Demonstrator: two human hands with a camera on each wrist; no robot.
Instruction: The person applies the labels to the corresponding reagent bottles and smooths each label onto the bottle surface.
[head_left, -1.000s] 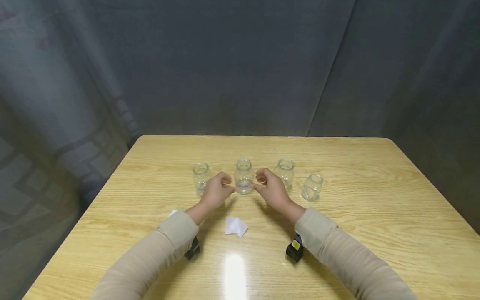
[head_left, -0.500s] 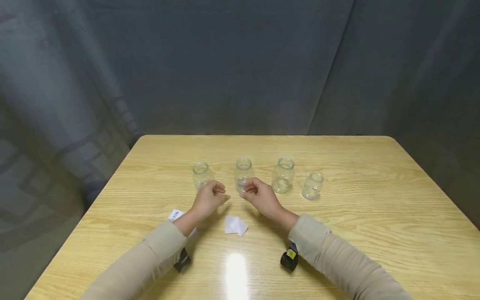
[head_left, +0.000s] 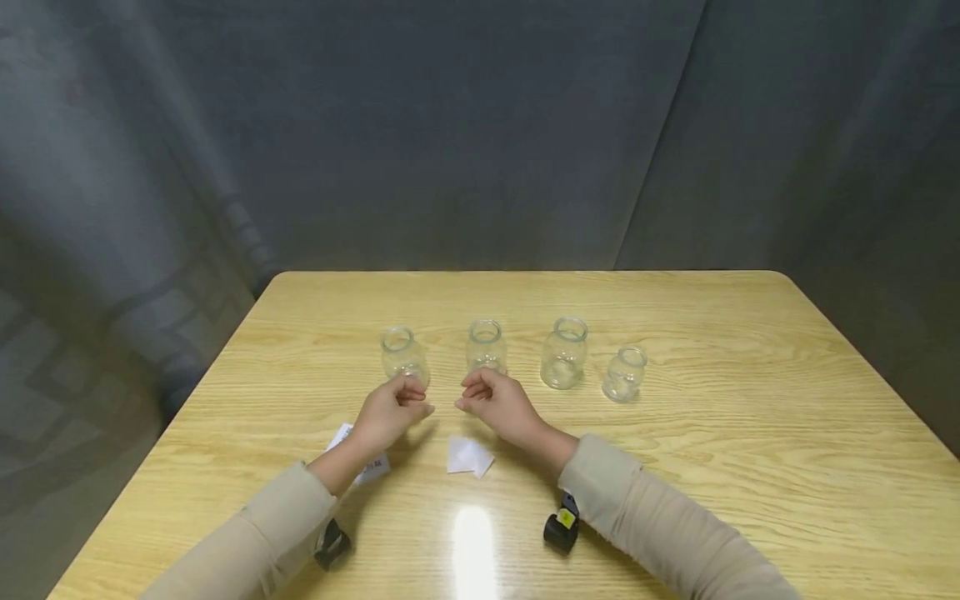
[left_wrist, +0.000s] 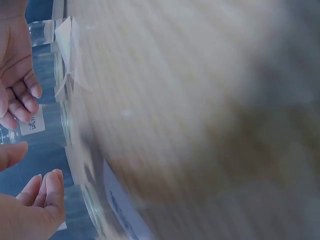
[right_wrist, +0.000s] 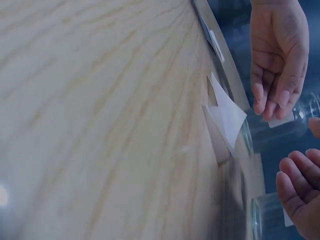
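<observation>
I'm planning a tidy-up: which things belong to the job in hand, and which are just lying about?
Likely part of the job:
four jars
label on a jar
printed slips

Likely not:
white scraps, lying loose
wrist camera, worn
curtain, background

- On the jar (left_wrist: pixel 52 122) second from the left edge of the table (head_left: pixel 712 467), we see a white label (left_wrist: pixel 34 123) with dark Chinese characters; one looks like 试.
- On white slips (head_left: pixel 373 469) nearer that left edge, we find dark print, too blurred for us to read.
</observation>
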